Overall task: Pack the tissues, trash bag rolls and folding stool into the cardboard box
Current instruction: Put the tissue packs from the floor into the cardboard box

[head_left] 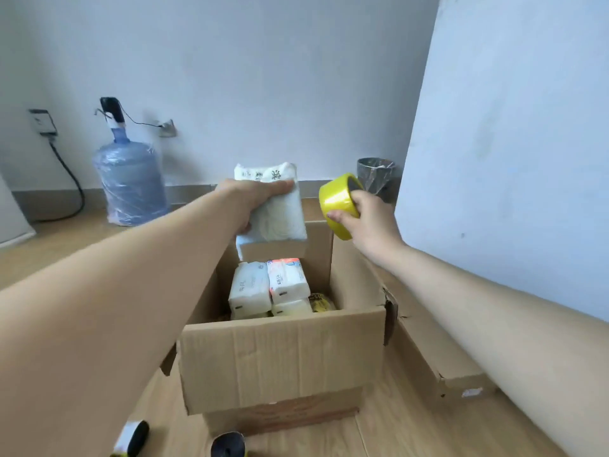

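Now: tissue pack (273, 206), white soft wrap, is in the air above the far edge of the cardboard box (283, 357), tilted, printed end up. My left fingers (280, 187) curl over its top edge with the thumb underneath, so the pack is gripped between them.

The box stands open on the wooden floor (379, 433), near flap raised toward me. Inside it, stacked tissue packs (270, 285) lie side by side and in layers; one has an orange-red printed end. Just to their right sits a yellow-wrapped item (321, 303), mostly hidden; I cannot tell what it is.

Two black trash bag rolls (229, 445) lie on the floor just in front of the box, at the lower frame edge. The left one carries a white and yellow band. Both are blurred.

My right fingers (359, 196) hook into the core of a yellow tape roll (339, 206), thumb pressed on its outer band. The roll is held right of the tissue pack, apart from it.

A flat cardboard piece (428, 341) lies right of the box, along a white panel (510, 143). At the back wall stand a film-wrapped blue water jug (130, 183) on the left and a lined waste bin (375, 174) behind the tape roll.
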